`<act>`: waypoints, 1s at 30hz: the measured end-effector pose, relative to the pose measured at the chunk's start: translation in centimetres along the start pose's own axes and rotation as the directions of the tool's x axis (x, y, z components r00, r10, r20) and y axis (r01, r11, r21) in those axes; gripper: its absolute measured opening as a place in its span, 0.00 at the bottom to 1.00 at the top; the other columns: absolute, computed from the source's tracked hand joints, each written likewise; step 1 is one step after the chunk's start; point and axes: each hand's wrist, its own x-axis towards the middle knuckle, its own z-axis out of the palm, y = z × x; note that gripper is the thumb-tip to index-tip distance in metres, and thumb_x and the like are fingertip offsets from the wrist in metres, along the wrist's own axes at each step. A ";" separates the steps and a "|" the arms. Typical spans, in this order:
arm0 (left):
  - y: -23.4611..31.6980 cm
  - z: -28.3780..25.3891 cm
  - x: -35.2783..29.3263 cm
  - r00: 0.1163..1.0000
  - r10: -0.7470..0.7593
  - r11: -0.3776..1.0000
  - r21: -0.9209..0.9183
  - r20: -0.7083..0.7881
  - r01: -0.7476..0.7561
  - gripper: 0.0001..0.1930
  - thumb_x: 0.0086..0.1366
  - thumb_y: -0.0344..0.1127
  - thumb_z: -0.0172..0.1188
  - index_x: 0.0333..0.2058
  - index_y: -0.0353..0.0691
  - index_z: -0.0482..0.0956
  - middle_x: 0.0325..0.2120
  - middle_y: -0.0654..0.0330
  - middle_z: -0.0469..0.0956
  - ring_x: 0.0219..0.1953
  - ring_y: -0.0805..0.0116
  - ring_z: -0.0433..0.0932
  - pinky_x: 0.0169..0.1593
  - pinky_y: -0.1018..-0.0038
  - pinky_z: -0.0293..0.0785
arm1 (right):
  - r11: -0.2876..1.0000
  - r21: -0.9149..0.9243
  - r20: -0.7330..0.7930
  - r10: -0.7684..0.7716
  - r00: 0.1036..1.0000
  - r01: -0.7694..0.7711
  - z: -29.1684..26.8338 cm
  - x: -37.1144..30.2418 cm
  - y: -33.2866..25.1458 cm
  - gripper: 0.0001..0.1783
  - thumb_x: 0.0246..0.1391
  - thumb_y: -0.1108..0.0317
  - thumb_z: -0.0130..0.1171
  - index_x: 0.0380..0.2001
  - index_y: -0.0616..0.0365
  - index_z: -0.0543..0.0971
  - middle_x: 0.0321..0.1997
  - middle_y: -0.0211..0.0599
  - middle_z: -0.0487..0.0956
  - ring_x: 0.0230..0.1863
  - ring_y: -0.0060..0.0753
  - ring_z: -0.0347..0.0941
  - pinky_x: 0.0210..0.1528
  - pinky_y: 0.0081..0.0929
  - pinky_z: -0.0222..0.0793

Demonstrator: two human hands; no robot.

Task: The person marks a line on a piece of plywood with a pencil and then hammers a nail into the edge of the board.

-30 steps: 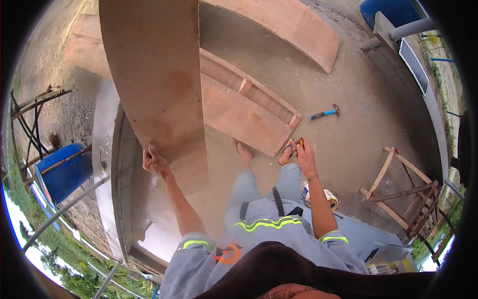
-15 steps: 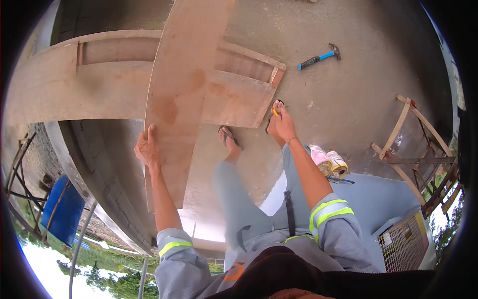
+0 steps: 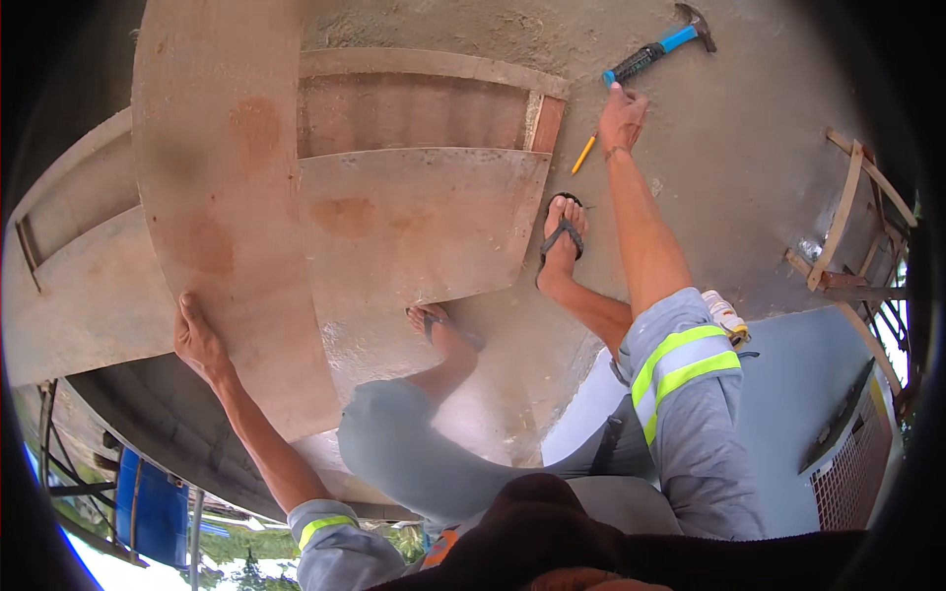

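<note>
Holding the panel [image 3: 232, 197] is the left hand [image 3: 201, 340], right hand [image 3: 623, 118] at the hammer [image 3: 647, 56].

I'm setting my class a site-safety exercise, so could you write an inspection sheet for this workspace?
Surface: brownish-grey floor, with marks and patches.
Job's things: wooden panel crossing over a framed panel; claw hammer on the floor; yellow pencil by the right hand, held or lying unclear.
Clutter: white container, partly hidden by the right sleeve.
Hands: left hand holds the wooden panel's left edge; right hand is at the hammer's handle end, grip unclear.
Cables: nothing seen.
Surroundings: blue barrel at lower left; wooden frame at right; sandalled feet near the framed panel.
</note>
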 end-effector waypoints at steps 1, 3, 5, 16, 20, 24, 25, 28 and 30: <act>-0.6 -0.4 0.8 0.999 0.035 0.997 -0.073 -0.038 -0.038 0.30 0.70 0.60 0.56 0.34 0.31 0.82 0.22 0.70 0.74 0.26 0.77 0.67 0.31 0.75 0.66 | 0.997 -0.071 -0.018 0.011 1.000 -0.012 0.8 1.1 -1.3 0.36 0.59 0.47 0.59 0.60 0.64 0.65 0.59 0.62 0.69 0.62 0.60 0.64 0.62 0.48 0.62; -1.0 -0.9 2.3 0.999 -0.028 1.000 0.006 0.025 0.028 0.30 0.71 0.58 0.56 0.44 0.30 0.84 0.29 0.65 0.81 0.32 0.76 0.74 0.39 0.77 0.71 | 0.984 -0.166 -0.089 -0.085 0.992 0.069 0.8 6.5 -0.2 0.47 0.55 0.48 0.63 0.68 0.64 0.57 0.64 0.62 0.65 0.66 0.61 0.60 0.65 0.49 0.60; -0.3 0.4 3.5 0.999 0.021 1.000 0.016 -0.040 -0.020 0.30 0.70 0.59 0.56 0.46 0.31 0.84 0.30 0.64 0.82 0.34 0.76 0.74 0.41 0.78 0.72 | 0.974 -0.221 -0.021 -0.063 0.998 0.057 1.6 9.9 0.2 0.54 0.50 0.50 0.68 0.71 0.62 0.51 0.67 0.62 0.62 0.70 0.61 0.56 0.69 0.49 0.57; 1.5 3.4 8.2 0.999 0.053 0.995 0.083 0.004 -0.053 0.37 0.63 0.70 0.56 0.36 0.33 0.84 0.21 0.55 0.77 0.28 0.69 0.73 0.36 0.66 0.70 | 0.591 0.782 0.211 0.047 0.976 -0.198 -7.6 -2.6 -5.1 0.13 0.63 0.59 0.57 0.35 0.55 0.68 0.26 0.26 0.66 0.22 0.20 0.65 0.21 0.24 0.65; 4.0 6.8 9.8 0.983 0.177 0.982 0.056 0.052 -0.180 0.38 0.63 0.72 0.53 0.30 0.34 0.81 0.24 0.48 0.78 0.31 0.55 0.76 0.38 0.59 0.69 | 0.369 0.923 0.200 -0.221 0.955 -0.108 -9.0 -16.3 -8.9 0.23 0.66 0.60 0.55 0.59 0.55 0.63 0.29 0.28 0.68 0.21 0.21 0.66 0.20 0.24 0.67; 4.2 5.8 9.8 0.990 0.122 0.969 0.207 0.075 -0.135 0.38 0.63 0.72 0.52 0.27 0.34 0.78 0.27 0.44 0.78 0.33 0.46 0.77 0.40 0.55 0.69 | 0.459 0.883 0.318 -0.429 0.845 -0.099 -7.5 -25.8 -15.0 0.24 0.67 0.60 0.53 0.60 0.57 0.62 0.29 0.31 0.69 0.19 0.20 0.65 0.20 0.24 0.69; 4.5 6.4 9.8 0.989 0.128 0.969 0.205 0.079 -0.141 0.38 0.63 0.72 0.52 0.27 0.33 0.78 0.27 0.43 0.77 0.34 0.46 0.77 0.40 0.55 0.70 | 0.478 0.867 0.369 -0.430 0.824 -0.139 -7.2 -26.6 -15.6 0.24 0.66 0.59 0.54 0.60 0.57 0.63 0.27 0.29 0.69 0.19 0.18 0.66 0.20 0.23 0.68; 4.3 6.7 10.7 0.980 0.160 0.947 0.262 0.118 -0.186 0.37 0.60 0.72 0.56 0.28 0.34 0.78 0.29 0.43 0.79 0.36 0.45 0.79 0.41 0.54 0.71 | 0.642 0.750 0.537 -0.451 0.713 -0.158 -4.7 -27.6 -17.7 0.25 0.67 0.55 0.55 0.58 0.58 0.66 0.26 0.29 0.71 0.22 0.18 0.70 0.23 0.24 0.69; 4.7 6.9 10.3 0.974 0.170 0.937 0.282 0.149 -0.206 0.37 0.56 0.72 0.61 0.27 0.34 0.78 0.30 0.44 0.80 0.37 0.45 0.79 0.41 0.55 0.72 | 0.707 0.706 0.522 -0.486 0.700 -0.035 -2.2 -27.9 -18.0 0.24 0.67 0.53 0.54 0.57 0.58 0.67 0.26 0.32 0.73 0.24 0.22 0.73 0.25 0.28 0.69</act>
